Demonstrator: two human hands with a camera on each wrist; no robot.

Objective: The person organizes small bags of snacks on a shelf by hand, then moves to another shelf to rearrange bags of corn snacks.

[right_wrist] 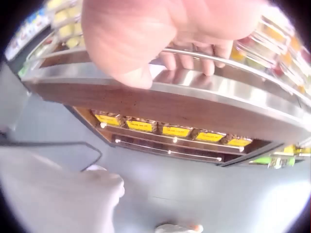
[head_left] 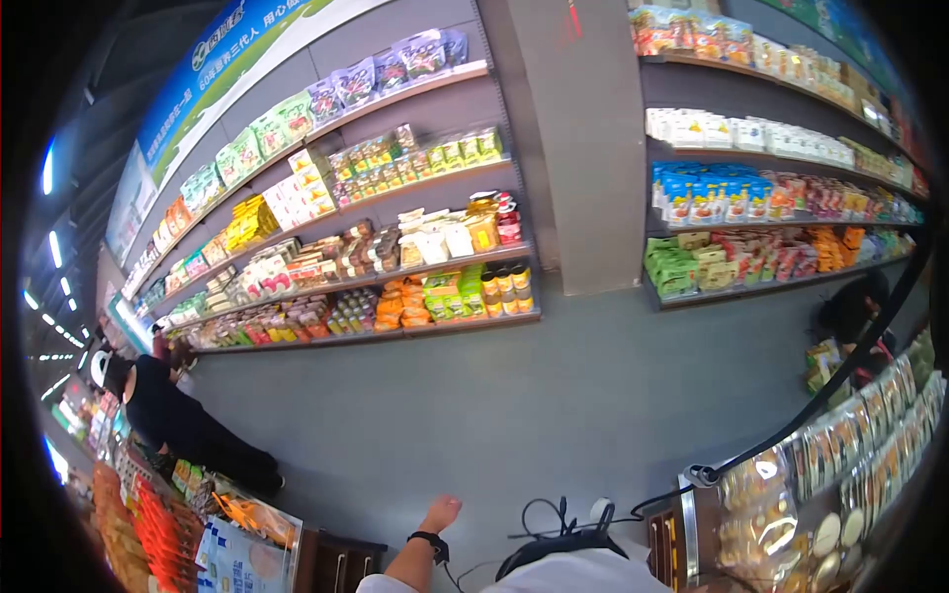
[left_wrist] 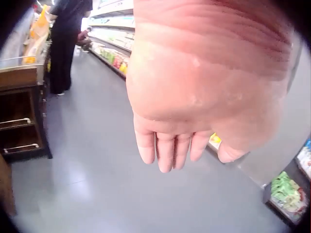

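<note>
My left hand (head_left: 442, 514) hangs low over the grey floor in the head view, a dark band round its wrist. In the left wrist view the palm of this left hand (left_wrist: 204, 97) shows with relaxed, nearly straight fingers and nothing in them. The right hand (right_wrist: 170, 34) is out of sight in the head view. In the right wrist view it hangs loosely at the metal-edged rim (right_wrist: 233, 92) of a wooden display stand, its fingertips overlapping the rim. No item shows in the right hand.
Shelves of packaged snacks (head_left: 425, 247) line the wall, with more shelves (head_left: 732, 212) past a grey pillar (head_left: 583, 148). A person in black (head_left: 188, 425) stands at the left. Packs with yellow labels (right_wrist: 175, 131) sit below the display rim. A black cable (head_left: 820, 395) crosses the right side.
</note>
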